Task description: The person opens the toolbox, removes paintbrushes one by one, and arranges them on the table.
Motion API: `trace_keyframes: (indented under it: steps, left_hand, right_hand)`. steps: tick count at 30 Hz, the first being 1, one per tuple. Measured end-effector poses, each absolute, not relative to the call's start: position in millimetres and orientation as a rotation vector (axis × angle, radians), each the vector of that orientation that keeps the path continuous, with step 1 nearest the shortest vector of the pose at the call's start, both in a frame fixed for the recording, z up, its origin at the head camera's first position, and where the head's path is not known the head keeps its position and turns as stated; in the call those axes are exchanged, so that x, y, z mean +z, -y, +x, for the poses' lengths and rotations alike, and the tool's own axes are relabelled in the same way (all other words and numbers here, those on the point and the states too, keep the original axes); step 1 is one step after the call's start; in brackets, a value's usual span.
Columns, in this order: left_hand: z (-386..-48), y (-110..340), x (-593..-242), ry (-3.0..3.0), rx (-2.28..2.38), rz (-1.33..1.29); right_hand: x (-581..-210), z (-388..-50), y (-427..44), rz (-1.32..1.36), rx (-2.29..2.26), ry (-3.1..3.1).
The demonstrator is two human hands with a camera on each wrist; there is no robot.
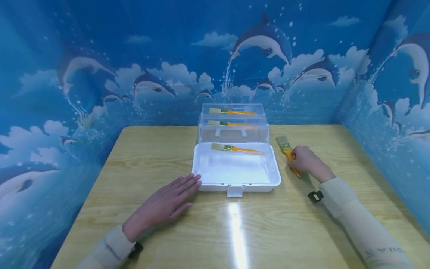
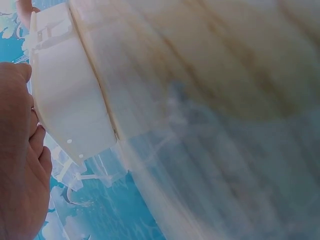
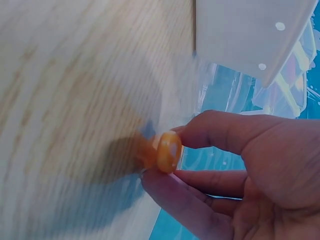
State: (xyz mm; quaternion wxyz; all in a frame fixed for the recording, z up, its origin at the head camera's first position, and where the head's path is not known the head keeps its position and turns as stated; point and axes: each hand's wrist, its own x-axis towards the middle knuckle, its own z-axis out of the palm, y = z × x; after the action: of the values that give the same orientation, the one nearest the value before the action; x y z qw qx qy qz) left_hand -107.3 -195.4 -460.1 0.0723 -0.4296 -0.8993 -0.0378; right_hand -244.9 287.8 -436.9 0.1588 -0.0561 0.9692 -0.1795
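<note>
At the right of the white toolbox [image 1: 235, 170], my right hand [image 1: 306, 161] pinches the orange handle of a paintbrush [image 1: 283, 144], its bristles pointing away from me. The right wrist view shows the handle's end [image 3: 170, 152] between thumb and fingers, close to the table. My left hand [image 1: 168, 200] lies with straight fingers at the box's front left corner, fingertips touching its rim. The box stands open. One paintbrush [image 1: 231, 148] lies at the back of its bottom; two others, an upper brush [image 1: 235, 111] and a lower brush [image 1: 225, 123], sit in the clear trays behind.
The wooden table [image 1: 151, 160] has its back edge against a blue curtain [image 1: 168, 45] printed with dolphins, which also hangs along both sides. A latch [image 1: 234, 191] juts from the front of the box. Dark wrist straps show at both sleeves.
</note>
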Motion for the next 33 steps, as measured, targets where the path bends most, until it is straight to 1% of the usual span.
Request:
trace_keyframes:
  steps: [16,33]
  left_hand:
    - [-108.8,195.5,-458.9,2.747,-0.124,-1.28]
    - [-106.5,193.9,-457.3,2.782,-0.124,-1.253]
  right_hand:
    - [-439.0,-244.3,-284.9,-0.079,-0.502,-2.749]
    - [-444.6,-241.7,-283.7,-0.11,-0.55,-2.767]
